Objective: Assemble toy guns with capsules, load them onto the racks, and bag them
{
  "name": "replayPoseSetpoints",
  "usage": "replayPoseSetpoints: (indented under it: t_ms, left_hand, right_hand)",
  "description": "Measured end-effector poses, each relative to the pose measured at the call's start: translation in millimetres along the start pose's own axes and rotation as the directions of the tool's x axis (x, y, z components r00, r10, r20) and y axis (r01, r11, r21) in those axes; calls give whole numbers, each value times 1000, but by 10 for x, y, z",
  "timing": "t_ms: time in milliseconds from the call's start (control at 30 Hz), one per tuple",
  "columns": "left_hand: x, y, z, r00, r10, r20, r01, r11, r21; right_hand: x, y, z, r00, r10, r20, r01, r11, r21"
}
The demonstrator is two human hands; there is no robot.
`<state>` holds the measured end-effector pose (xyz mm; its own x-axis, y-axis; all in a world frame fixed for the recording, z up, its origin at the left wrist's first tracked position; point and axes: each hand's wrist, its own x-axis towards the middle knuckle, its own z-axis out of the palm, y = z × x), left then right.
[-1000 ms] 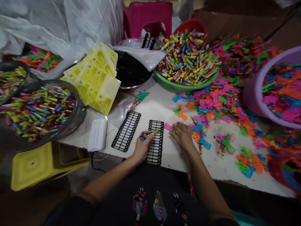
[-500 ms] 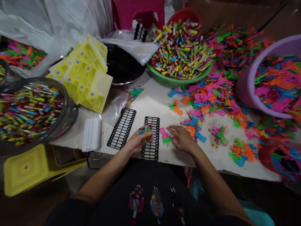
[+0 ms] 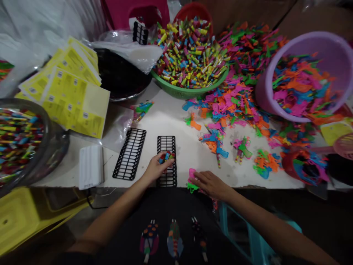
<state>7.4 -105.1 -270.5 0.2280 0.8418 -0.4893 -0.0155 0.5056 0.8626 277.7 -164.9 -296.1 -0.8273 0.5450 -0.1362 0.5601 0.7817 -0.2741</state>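
Note:
My left hand (image 3: 157, 168) is closed around several small multicoloured plastic tubes (image 3: 166, 157), above a black grid rack (image 3: 167, 141). A second black rack (image 3: 129, 154) lies flat to its left. At the table's front edge, my right hand (image 3: 211, 184) has its fingers bent over pink and green toy guns (image 3: 192, 179); its thumb is mostly hidden. Beyond that hand lies a small cluster of blue and orange toy guns (image 3: 213, 141). Farther right are a green and pink bunch (image 3: 242, 149) and an orange and green bunch (image 3: 266, 163).
A green basket (image 3: 190, 91) heaped with tubes stands at the back, beside a large toy-gun pile (image 3: 234, 92). A purple bucket (image 3: 266, 88) is on the right. Yellow printed sheets (image 3: 77, 103), a white box (image 3: 91, 165) and a dark tub of tubes (image 3: 46, 147) occupy the left.
The view has turned right. My right hand has come toward the table's front edge, and the pink and green toy guns have moved with it. My left hand stays over the rack with the tubes.

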Motion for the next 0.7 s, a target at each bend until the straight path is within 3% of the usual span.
replayPoseSetpoints:
  t_ms: [100,167,200,267,300,367,400,433,467,567,633,700]
  left_hand:
    - [2,12,-13,998,52,-33,-50,997,55]
    - [4,12,9,999,44,-18,-43,998,56]
    - [4,13,36,999,32,-5,-31,999,45]
    - [6,21,120,1000,13,24,-13,1000,16]
    - [7,30,168,999,8,38,-9,1000,6]
    - [6,55,253,998,17,60,-17,1000,-4]
    - [4,69,280,997,27,67,-26,1000,-12]
    - [-1,81,295,997,36,68,-35,999,-22]
    - [-7,90,298,997,46,63,-44,999,-32]
    - [-30,83,254,998,62,19,-61,996,-59]
    - [-41,59,214,997,69,-17,-70,995,-75]
    - [-44,36,191,996,71,-49,-75,993,-92]
  right_hand:
    - [-123,20,65,976,-15,-218,47,989,142]
    - [-87,12,12,894,230,-384,-84,929,361]
    - [-25,0,-45,813,419,-404,-178,840,513]
    - [177,-27,-196,637,729,-250,-297,531,793]
    - [304,-39,-275,605,787,-119,-301,365,881]
    - [577,-60,-405,653,753,83,-253,114,961]
    - [711,-72,-447,677,726,121,-207,31,978]
    - [837,-88,-472,676,726,128,-146,-38,988]
    - [951,-108,-482,646,754,119,-68,-98,993]
    - [1187,-194,-460,501,860,98,149,-198,969]
    - [1246,-245,-440,490,868,81,177,-190,966]
    - [1243,-271,-436,501,865,35,128,-114,985]
